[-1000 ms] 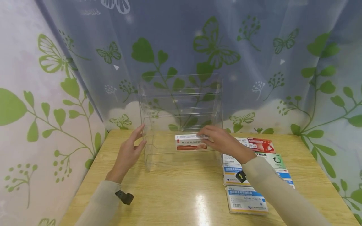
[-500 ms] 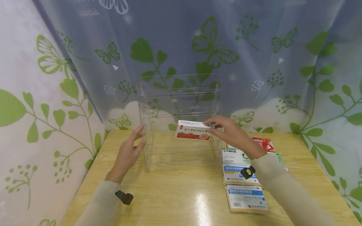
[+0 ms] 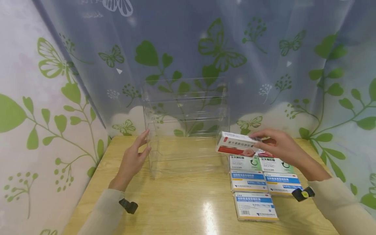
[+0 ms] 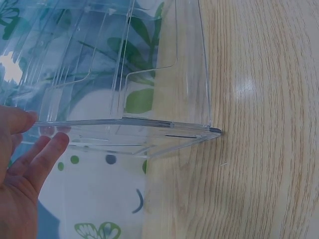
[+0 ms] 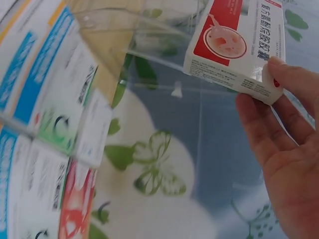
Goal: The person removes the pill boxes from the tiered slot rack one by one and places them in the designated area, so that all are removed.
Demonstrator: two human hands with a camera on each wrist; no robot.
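A clear tiered display rack (image 3: 188,160) stands on the wooden table. My left hand (image 3: 133,160) rests at its left side panel, fingers extended and fingertips touching the clear plastic; the left wrist view shows these fingers (image 4: 39,162) by the panel's edge. In my right hand (image 3: 279,145) is a white-and-red medicine box (image 3: 235,143), pinched by its right end between thumb and fingers. It is tilted and held up at the rack's right side, over the back of the laid-out boxes. The right wrist view shows the box (image 5: 237,40) close up, its end panel facing the palm.
Blue-and-white boxes (image 3: 249,181) and green-and-white boxes (image 3: 243,162) lie in rows right of the rack. A single blue-and-white box (image 3: 255,206) lies nearest the front. Behind the table (image 3: 164,202) hangs a patterned curtain (image 3: 182,49).
My right hand has lifted the medicine box from the rack's lower tier and carried it to the right, above the other boxes. My left hand has stayed at the rack's side.
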